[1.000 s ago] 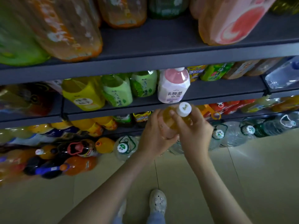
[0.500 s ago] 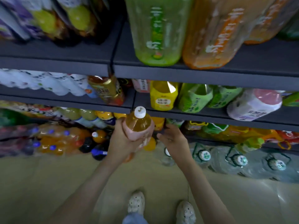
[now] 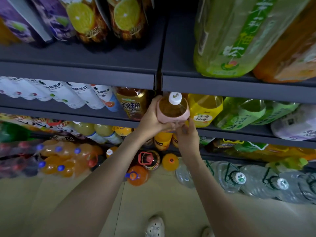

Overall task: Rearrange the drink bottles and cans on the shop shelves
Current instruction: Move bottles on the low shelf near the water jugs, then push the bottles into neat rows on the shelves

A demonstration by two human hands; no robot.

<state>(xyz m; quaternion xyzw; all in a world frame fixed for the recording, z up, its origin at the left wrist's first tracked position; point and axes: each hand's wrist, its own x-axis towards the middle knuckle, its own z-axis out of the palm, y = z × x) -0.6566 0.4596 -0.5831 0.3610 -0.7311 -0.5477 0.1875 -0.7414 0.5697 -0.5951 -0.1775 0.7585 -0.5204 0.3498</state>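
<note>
An amber drink bottle [image 3: 172, 108] with a white cap and a pink label stands at the front edge of the second shelf [image 3: 239, 132], in the gap between a gold-labelled amber bottle [image 3: 131, 103] and a yellow bottle [image 3: 205, 110]. My left hand [image 3: 152, 118] grips its left side, fingers curled round the label. Below it my right hand [image 3: 186, 135] touches the bottle's lower part with its fingertips; whether those fingers pinch it is hard to tell.
Large green [image 3: 227, 36] and orange packs stand on the top shelf, with lemon-print bottles [image 3: 82, 19] to the left. White bottles [image 3: 71, 94] fill the second shelf's left. Green bottles [image 3: 242, 113] stand to the right. Orange soda [image 3: 65, 161] and water jugs [image 3: 239, 178] line the floor row.
The view has swung left along the shelves. My left hand carried the amber bottle up and into the gap on the second shelf; my right hand came up under it.
</note>
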